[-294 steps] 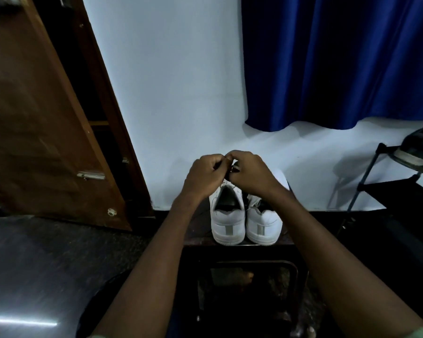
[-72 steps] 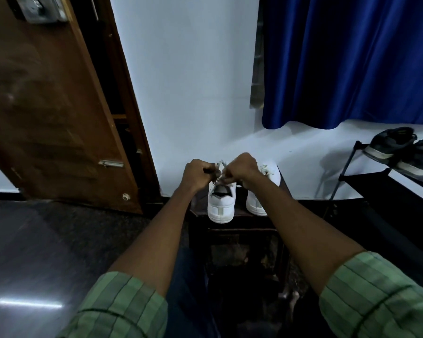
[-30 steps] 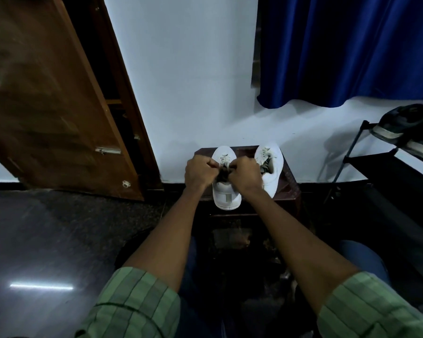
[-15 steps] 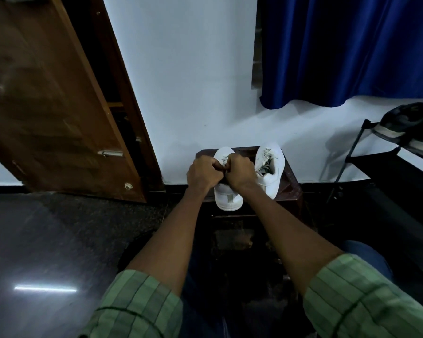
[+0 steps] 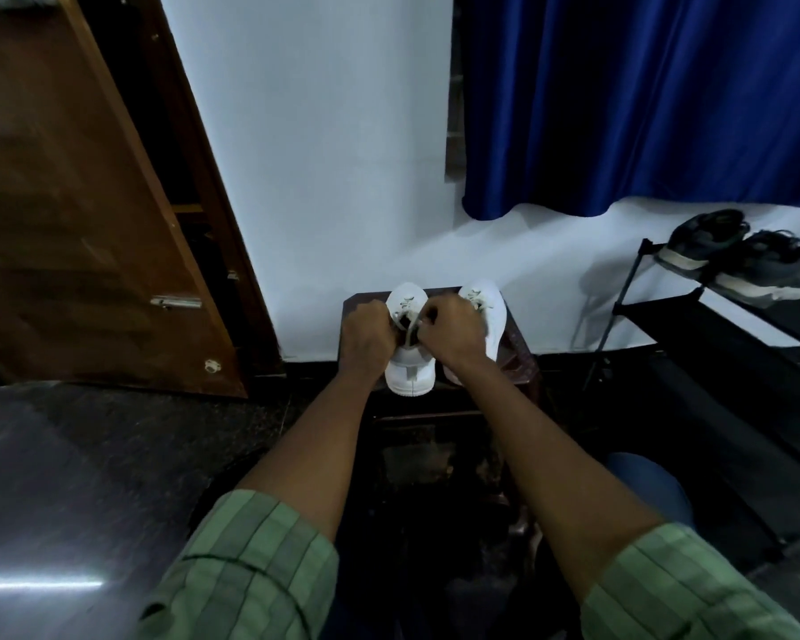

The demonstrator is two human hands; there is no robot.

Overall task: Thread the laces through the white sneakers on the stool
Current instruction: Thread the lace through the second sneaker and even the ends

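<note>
two sneakers [image 5: 409, 367] side by side on stool [image 5: 520, 358] against wall [image 5: 333, 154] — door [image 5: 65, 200] left, shoe rack [image 5: 730, 325] right

no readable text, no labels, no brand marks, no numbers on anything in view
</note>
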